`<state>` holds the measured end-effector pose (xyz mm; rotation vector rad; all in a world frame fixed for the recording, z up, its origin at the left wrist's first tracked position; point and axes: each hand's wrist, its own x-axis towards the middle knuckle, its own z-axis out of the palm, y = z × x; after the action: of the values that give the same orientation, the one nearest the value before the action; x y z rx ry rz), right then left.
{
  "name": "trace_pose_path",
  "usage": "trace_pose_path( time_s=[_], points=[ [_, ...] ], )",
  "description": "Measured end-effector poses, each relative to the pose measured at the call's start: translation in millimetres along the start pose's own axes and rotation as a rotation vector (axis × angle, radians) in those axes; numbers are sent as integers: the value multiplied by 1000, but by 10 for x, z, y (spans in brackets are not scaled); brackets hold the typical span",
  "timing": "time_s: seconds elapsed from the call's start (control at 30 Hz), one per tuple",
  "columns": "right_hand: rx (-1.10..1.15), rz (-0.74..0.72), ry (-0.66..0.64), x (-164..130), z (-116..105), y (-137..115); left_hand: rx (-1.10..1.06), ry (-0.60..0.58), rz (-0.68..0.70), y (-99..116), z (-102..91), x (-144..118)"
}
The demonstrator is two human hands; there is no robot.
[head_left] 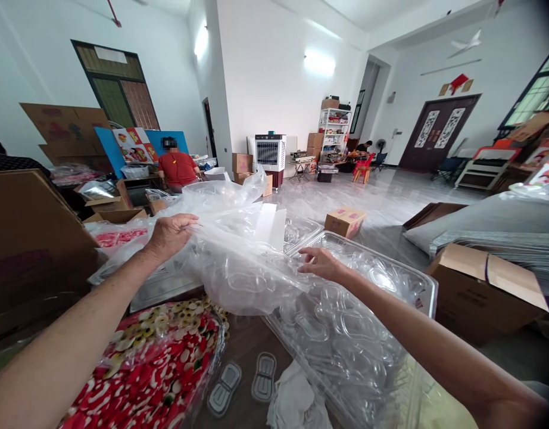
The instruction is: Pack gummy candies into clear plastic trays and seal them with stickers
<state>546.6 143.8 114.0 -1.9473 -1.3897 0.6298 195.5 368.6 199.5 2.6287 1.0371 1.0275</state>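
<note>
Plastic bag point(239, 256) between both hands' fingertips

Your left hand point(169, 235) pinches clear plastic bag point(239, 256), lifted above table point(245, 348). Your right hand point(321, 263) touches bag edge, over stack of clear trays point(346, 333). Red-patterned pieces point(153, 369) lower left.

We find bare brown tabletop point(245, 345) between the red patterned bag point(158, 369) and clear moulded plastic trays point(346, 333), while crumpled clear plastic sheeting point(230, 250) blocks beyond.

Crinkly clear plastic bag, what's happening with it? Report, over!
Left hand gripping crinkly clear plastic bag. Right hand touching its edge, fingers loose. Bag draped over clear plastic tray stack. Nothing blocking.
</note>
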Motion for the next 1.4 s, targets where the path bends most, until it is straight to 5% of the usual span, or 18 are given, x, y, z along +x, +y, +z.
trace_pose_path(
  time_s=[0.2, 0.33, 0.47, 0.63, 0.8, 1.0, 1.27, 1.4],
  points=[
    [154, 130, -118, -100, -21, 57, 1, -31, -86, -34, 0, -25],
    [309, 145, -26, -90, -96, -68, 1, -63, -114, 4, -26, -29],
    [428, 75, 9, -70, -92, -398, 16, -86, -135, 79, -61, 33],
    [350, -180, -256, -4, -56, -674, 27, -110, -138, 163, -105, 66],
    [227, -119, 6, 146, -222, -340, 22, -115, -149, 156, -156, -22],
    [147, 1, -213, 67, -168, 73, -1, -108, -184, 98, -153, -91],
    [383, -17, -441, -77, -123, -124, -14, -108, -173, 33, -118, -77],
    [209, 1, -358, -25, 37, -74, -24, -111, -171, 24, -123, -108]
  ],
)
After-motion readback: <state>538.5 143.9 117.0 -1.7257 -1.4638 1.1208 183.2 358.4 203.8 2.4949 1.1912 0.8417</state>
